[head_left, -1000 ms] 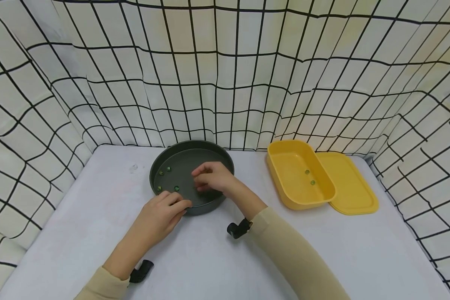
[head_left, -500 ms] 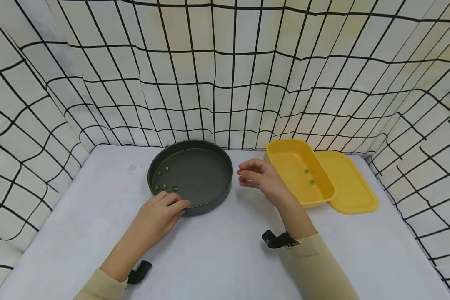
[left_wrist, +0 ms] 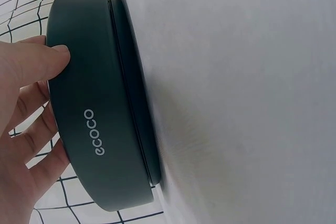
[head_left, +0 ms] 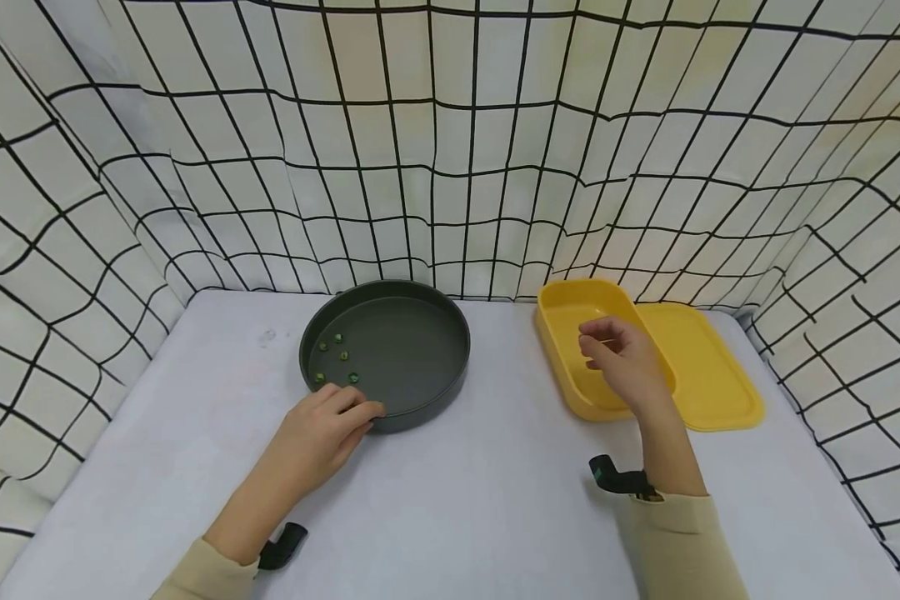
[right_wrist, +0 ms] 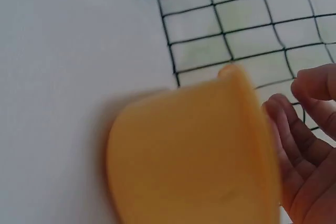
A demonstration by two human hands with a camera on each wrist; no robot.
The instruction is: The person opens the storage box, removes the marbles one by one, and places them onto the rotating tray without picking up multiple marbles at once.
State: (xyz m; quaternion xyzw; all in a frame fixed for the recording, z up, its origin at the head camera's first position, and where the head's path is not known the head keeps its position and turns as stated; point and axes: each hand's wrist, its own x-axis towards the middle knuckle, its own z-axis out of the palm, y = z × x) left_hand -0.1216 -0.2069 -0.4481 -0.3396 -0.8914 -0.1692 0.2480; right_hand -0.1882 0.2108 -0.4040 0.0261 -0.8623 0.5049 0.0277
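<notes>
My left hand (head_left: 321, 437) grips the near rim of a round dark green pan (head_left: 420, 354). In the left wrist view the thumb lies on the pan's outer wall (left_wrist: 94, 98), while the other fingers are partly hidden behind the rim. Several tiny green beads (head_left: 344, 356) lie in the pan's left half. Over the yellow rectangular box (head_left: 566, 367) hangs my right hand (head_left: 630, 367), fingers loosely bent and thumb apart from them. Nothing shows between those fingers in the right wrist view, where the box wall (right_wrist: 189, 156) is beside them. The hand covers part of the box floor.
A flat yellow lid (head_left: 720, 375) lies to the right of the box, partly under its edge. White table cloth (head_left: 480, 500) stretches between pan and box. Black-gridded white walls (head_left: 450, 142) enclose the back and both sides.
My right hand has moved right, from inside the pan to over the box. One more bead came into view in the pan and shifted up and right. The left hand stays put.
</notes>
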